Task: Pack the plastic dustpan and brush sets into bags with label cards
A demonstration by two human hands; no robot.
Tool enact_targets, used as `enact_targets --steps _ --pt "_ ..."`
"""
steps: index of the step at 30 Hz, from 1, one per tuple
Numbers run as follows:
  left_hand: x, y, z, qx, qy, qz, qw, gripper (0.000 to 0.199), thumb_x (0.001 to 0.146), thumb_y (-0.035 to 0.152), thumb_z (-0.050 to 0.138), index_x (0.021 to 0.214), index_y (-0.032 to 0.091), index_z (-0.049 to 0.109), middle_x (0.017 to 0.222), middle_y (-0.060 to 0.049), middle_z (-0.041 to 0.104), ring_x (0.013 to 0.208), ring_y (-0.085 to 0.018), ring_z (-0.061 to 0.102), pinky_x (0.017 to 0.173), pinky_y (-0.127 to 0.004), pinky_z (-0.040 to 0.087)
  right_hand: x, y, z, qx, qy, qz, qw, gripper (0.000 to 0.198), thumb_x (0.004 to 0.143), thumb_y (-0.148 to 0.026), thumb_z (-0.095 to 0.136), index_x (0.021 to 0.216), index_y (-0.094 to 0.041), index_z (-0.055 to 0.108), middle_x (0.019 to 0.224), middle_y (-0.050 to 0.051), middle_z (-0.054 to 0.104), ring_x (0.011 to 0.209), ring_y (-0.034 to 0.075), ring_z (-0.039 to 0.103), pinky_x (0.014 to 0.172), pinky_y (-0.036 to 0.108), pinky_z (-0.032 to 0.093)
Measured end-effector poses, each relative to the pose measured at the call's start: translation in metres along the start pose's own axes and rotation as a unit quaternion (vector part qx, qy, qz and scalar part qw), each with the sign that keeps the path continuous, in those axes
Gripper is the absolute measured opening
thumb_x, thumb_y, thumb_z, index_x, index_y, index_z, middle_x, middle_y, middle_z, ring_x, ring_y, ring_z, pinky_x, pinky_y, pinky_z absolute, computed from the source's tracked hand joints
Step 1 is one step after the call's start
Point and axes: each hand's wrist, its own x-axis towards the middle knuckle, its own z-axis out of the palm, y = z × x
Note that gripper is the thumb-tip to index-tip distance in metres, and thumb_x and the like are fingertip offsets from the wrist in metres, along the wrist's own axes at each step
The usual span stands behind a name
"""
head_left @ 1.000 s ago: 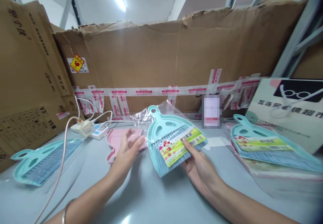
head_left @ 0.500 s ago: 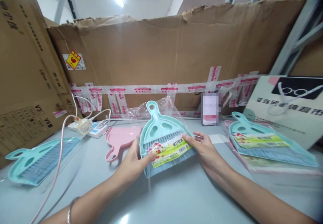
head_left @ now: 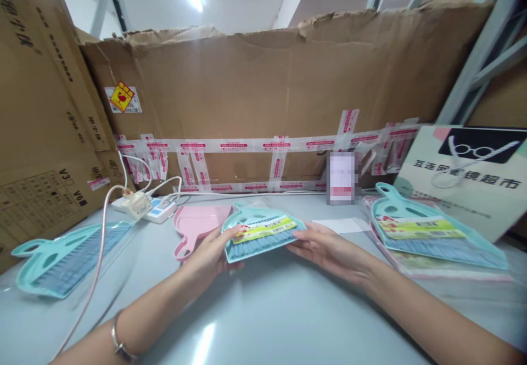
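Observation:
Between my hands is a turquoise dustpan and brush set (head_left: 263,252) with blue bristles and a yellow-green label, tilted back with its handle end away from me. My left hand (head_left: 216,252) grips its left edge, thumb on top and fingers underneath. On the right edge, my right hand (head_left: 325,247) is closed, thumb on top near the corner. A pink dustpan (head_left: 195,222) lies on the table just behind my left hand. Another wrapped turquoise set (head_left: 53,266) lies at the left. To the right, a turquoise set (head_left: 428,233) rests on a pink packaged one (head_left: 407,269).
A large taped cardboard box (head_left: 247,96) walls off the back, and another box (head_left: 45,107) stands left. A power strip (head_left: 160,211) with a trailing cable (head_left: 99,255) sits back left. A phone (head_left: 342,178), white paper (head_left: 343,225) and printed bag (head_left: 465,178) are to the right.
The dustpan and brush set has tipped from nearly upright to a flatter angle, its handle end dropping back. Both hands still hold its sides.

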Motion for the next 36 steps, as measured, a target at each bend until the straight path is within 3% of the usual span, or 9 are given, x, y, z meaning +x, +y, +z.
enact_targets --steps 5,11,17,19,22,25,27,31,36 --pt "0.000 0.003 -0.007 -0.025 -0.095 0.046 0.994 0.046 0.068 0.024 0.069 0.111 0.016 0.055 0.114 -0.010 0.059 0.098 -0.017 0.057 0.075 -0.022 0.049 0.005 0.004 -0.003 0.009 0.088 -0.007 0.996 0.013 0.068 -0.005 0.064 0.079 -0.012 0.060 0.081 0.005 0.068 0.076 0.012 0.065 0.074 0.020 0.054" --pt "0.015 -0.010 -0.014 0.042 0.012 0.102 0.994 0.044 0.065 0.037 0.069 0.098 0.010 0.058 0.074 -0.005 0.067 0.064 -0.013 0.061 0.060 -0.021 0.048 0.008 0.013 0.002 -0.051 0.139 -0.017 0.989 0.014 0.074 -0.019 0.063 0.067 -0.016 0.050 0.057 0.000 0.063 0.048 0.008 0.058 0.046 0.016 0.050" --pt "0.013 -0.010 -0.011 0.109 0.019 0.167 0.980 0.052 0.071 0.041 0.062 0.112 0.012 0.049 0.064 -0.002 0.065 0.059 -0.014 0.061 0.062 -0.025 0.048 0.008 0.012 0.001 0.044 0.101 -0.048 0.993 0.028 0.061 0.001 0.062 0.082 -0.015 0.056 0.084 0.003 0.067 0.079 0.013 0.065 0.071 0.020 0.055" --pt "0.010 -0.007 -0.010 0.136 0.009 0.167 0.976 0.056 0.073 0.041 0.060 0.118 0.012 0.044 0.074 -0.006 0.067 0.067 -0.016 0.063 0.065 -0.028 0.049 0.008 0.008 0.000 0.054 0.092 -0.068 0.992 0.033 0.059 0.002 0.063 0.086 -0.016 0.057 0.088 0.003 0.067 0.081 0.013 0.064 0.071 0.018 0.055" --pt "0.007 -0.002 -0.015 0.185 -0.070 0.213 0.957 0.067 0.076 0.042 0.058 0.132 0.019 0.030 0.121 -0.015 0.054 0.101 -0.023 0.057 0.081 -0.034 0.048 0.006 0.002 -0.002 0.053 0.097 -0.096 0.989 0.040 0.058 -0.001 0.067 0.092 -0.018 0.057 0.089 0.001 0.065 0.080 0.013 0.064 0.069 0.017 0.055" --pt "0.008 -0.001 -0.025 0.269 -0.172 0.303 0.898 0.105 0.064 0.038 0.071 0.139 0.031 -0.001 0.147 -0.011 0.015 0.129 -0.028 0.028 0.100 -0.040 0.035 0.003 -0.002 -0.002 0.053 0.097 -0.110 0.988 0.055 0.057 -0.003 0.069 0.107 -0.021 0.053 0.090 0.000 0.065 0.079 0.012 0.064 0.069 0.017 0.055" --pt "0.010 -0.003 -0.030 0.344 -0.168 0.354 0.853 0.116 0.056 0.032 0.078 0.139 0.033 -0.003 0.147 -0.010 0.011 0.133 -0.030 0.018 0.104 -0.044 0.029 0.001 -0.004 -0.001 0.036 0.100 -0.125 0.986 0.073 0.058 -0.007 0.072 0.122 -0.026 0.042 0.084 -0.003 0.065 0.075 0.011 0.065 0.071 0.017 0.054" --pt "0.015 -0.011 -0.029 0.344 -0.055 0.416 0.840 0.057 0.069 0.029 0.068 0.120 0.027 0.042 0.124 -0.009 0.047 0.117 -0.024 0.044 0.095 -0.039 0.040 -0.004 -0.004 0.004 -0.046 0.067 -0.170 0.982 0.092 0.063 -0.021 0.073 0.135 -0.036 0.018 0.072 -0.007 0.064 0.070 0.010 0.064 0.078 0.025 0.052" --pt "0.010 -0.010 -0.018 0.271 0.085 0.446 0.848 0.012 0.077 0.030 0.058 0.083 0.020 0.058 0.081 -0.002 0.060 0.075 -0.015 0.056 0.069 -0.027 0.046 -0.007 -0.002 0.001 -0.147 -0.018 -0.255 0.956 0.069 0.056 -0.040 0.076 0.117 -0.028 0.047 0.117 0.006 0.055 0.103 0.021 0.055 0.093 0.037 0.042"
